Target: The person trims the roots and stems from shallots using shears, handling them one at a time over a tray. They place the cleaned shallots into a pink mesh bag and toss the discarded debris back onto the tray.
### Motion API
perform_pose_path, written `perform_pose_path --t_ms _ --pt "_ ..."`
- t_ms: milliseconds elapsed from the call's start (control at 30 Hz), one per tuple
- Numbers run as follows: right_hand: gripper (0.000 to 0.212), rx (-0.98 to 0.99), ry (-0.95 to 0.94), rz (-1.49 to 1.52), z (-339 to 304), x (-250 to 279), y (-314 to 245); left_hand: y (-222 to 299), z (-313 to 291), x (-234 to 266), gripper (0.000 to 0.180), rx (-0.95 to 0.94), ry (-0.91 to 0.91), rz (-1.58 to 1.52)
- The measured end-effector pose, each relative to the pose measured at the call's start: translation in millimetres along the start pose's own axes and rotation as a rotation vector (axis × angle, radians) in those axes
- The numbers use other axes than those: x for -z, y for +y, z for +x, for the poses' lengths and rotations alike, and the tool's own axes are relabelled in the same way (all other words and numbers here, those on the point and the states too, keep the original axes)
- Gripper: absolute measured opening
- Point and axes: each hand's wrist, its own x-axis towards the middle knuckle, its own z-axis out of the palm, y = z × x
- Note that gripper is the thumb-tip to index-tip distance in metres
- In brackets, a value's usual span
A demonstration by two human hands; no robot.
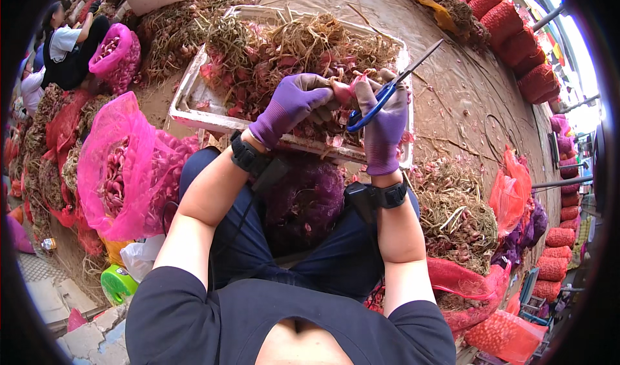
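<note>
My left hand (pixel 294 106), in a purple glove with a soiled grey palm, is closed on a pinkish-red shallot (pixel 341 92). Close beside it on the right, my right hand (pixel 386 132) wears a matching glove. It grips blue-handled scissors (pixel 372 114), whose blades point up and to the right, away from the shallot. The right fingertips are at the shallot's right end; whether they pinch its skin I cannot tell. Both hands are over the near side of a white foam box (pixel 216 123) heaped with shallots, dry stalks (pixel 310 39) and loose red skins.
A pink mesh bag (pixel 126 171) of shallots stands at my left, and a dark purple mesh bag (pixel 305 200) sits between my knees. Dry stalks (pixel 452 213) are piled at my right. Red sacks (pixel 504 26) line the far right. Another person (pixel 71 48) sits at the far left.
</note>
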Motion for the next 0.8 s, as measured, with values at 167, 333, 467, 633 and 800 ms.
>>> perform_pose_path --t_ms 167,333,467,633,800 --pt "0.046 -0.088 0.015 0.005 0.4 -0.1 -10.5 0.0 -0.2 -1.1 0.022 -0.026 0.017 0.026" --pt "0.043 -0.251 -0.022 0.177 7.5 11.1 0.2 4.2 1.2 -5.4 0.023 -0.030 0.008 0.036" --pt "0.042 -0.114 0.039 0.060 2.1 -1.9 -3.2 -3.9 3.5 7.0 0.027 -0.041 -0.037 0.046" --pt "0.025 -0.379 -0.103 0.352 3.6 8.0 -10.5 -13.0 10.1 1.3 0.025 -0.189 0.059 0.099" --pt "0.015 -0.481 -0.130 0.669 5.2 16.5 11.3 -13.3 6.2 -11.3 0.047 -0.383 -0.153 -0.080"
